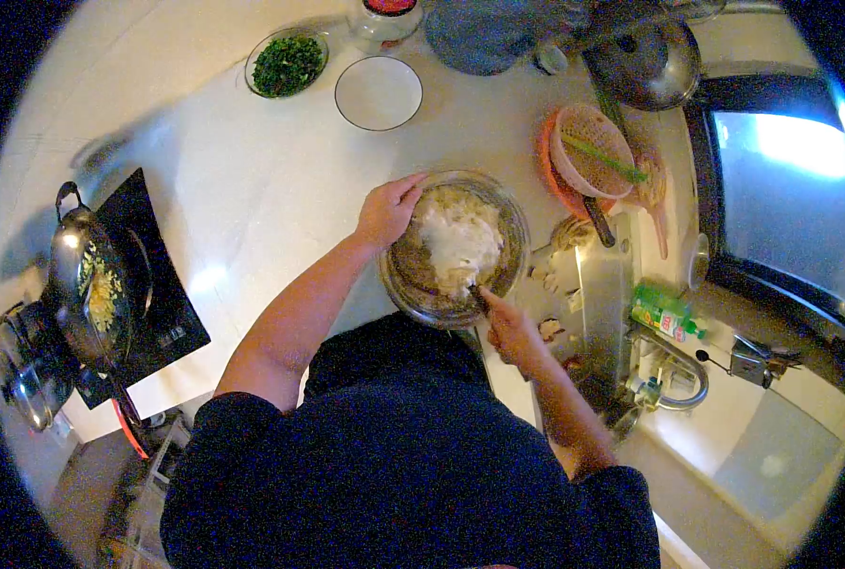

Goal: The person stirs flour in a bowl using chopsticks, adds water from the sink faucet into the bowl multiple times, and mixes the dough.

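Note:
A wide mixing bowl (519,248) stands near the counter's front edge, close to my body. In it lies a pale, lumpy, dough-like mixture (460,237). My left hand (389,213) grips the bowl's left rim, fingers over the edge. At the bowl's lower right, my right hand (514,332) is closed round the dark handle of a utensil (478,296). The utensil's far end is sunk in the mixture, so its kind cannot be made out.
Behind the bowl are a white plate (379,93), a glass dish of chopped greens (288,64) and a jar (382,24). A pan with chopped pieces (76,284) sits on a black cooktop (171,313) at left. At right are a pink colander (593,142), sink (598,313) and green bottle (659,311).

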Motion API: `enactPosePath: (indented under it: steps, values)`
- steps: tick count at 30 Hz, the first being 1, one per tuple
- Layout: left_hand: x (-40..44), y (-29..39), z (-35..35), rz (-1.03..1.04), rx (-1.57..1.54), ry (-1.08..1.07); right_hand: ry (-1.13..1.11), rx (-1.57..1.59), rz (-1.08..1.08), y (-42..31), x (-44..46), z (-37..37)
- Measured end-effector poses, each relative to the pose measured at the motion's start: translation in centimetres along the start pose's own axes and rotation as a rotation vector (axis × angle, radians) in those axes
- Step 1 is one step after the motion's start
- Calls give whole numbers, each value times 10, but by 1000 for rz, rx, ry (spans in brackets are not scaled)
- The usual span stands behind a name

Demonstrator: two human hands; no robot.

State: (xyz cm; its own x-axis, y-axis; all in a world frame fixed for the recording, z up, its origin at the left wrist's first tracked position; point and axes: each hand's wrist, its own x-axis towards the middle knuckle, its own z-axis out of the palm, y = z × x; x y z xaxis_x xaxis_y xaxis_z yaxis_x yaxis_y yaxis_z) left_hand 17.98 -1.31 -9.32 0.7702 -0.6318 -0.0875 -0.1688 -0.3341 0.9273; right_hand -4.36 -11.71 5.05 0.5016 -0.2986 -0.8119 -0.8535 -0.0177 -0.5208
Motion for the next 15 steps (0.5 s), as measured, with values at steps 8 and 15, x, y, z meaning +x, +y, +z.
enactPosePath:
  steps: [8, 15]
  values:
    - [3, -2, 1, 50, 53, 8, 244, -713, -330, -1, 47, -40]
    - [0, 8, 1, -27, 47, 12, 164, -919, -107, -36, 71, -3]
